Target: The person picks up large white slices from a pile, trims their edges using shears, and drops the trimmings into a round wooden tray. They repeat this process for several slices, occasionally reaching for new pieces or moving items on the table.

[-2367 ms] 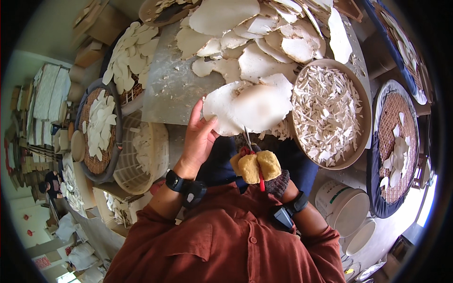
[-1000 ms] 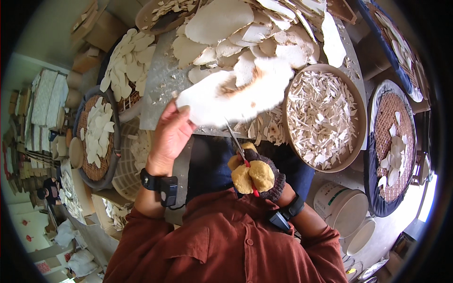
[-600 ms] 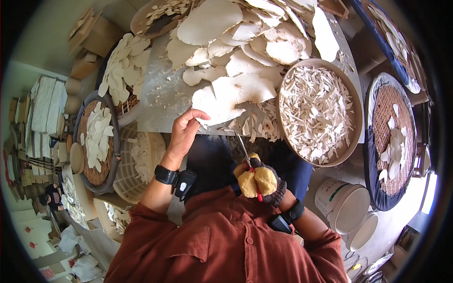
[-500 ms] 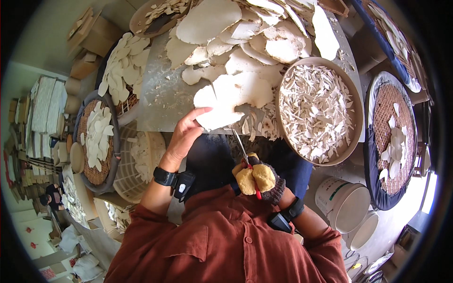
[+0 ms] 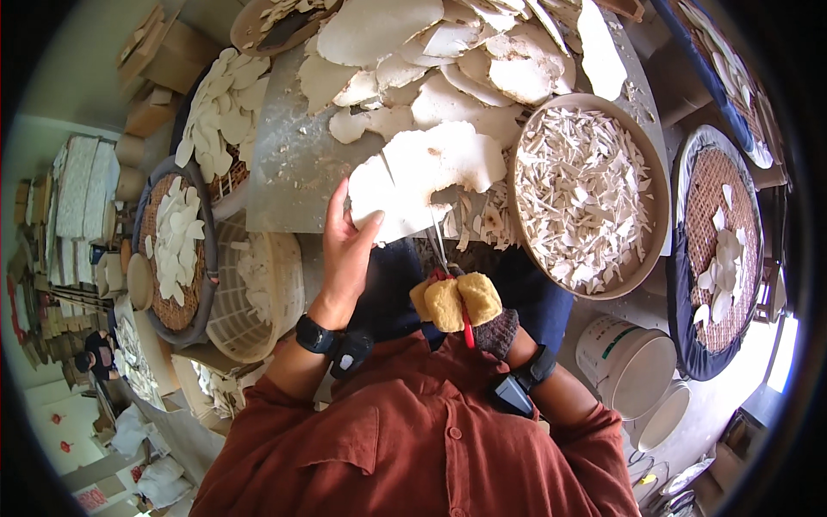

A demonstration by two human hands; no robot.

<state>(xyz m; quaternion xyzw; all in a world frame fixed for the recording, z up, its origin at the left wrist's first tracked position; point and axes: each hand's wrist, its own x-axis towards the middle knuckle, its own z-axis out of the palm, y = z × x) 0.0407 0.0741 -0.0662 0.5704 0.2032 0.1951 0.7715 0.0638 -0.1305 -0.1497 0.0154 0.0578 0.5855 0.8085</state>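
Note:
My left hand grips the near-left edge of a large, thin, irregular white slice, thumb on top and fingers behind. A narrow slit runs in from its left part, and its near edge has a deep curved notch. My right hand, in a dark knitted glove with thick yellow padding, is closed around red-handled scissors. Their blades point away from me and reach the slice's near edge beside the notch; their tips are hard to make out. Behind the slice lies a heap of similar white slices.
A round basin full of cut white strips stands right of the slice on the metal tabletop. Woven trays with white slices flank the table. A plastic basket sits left; white buckets stand low right.
My right hand has moved away from me, bringing the scissors up to the slice's near edge. My left hand has shifted its grip, and the slice has turned and moved slightly.

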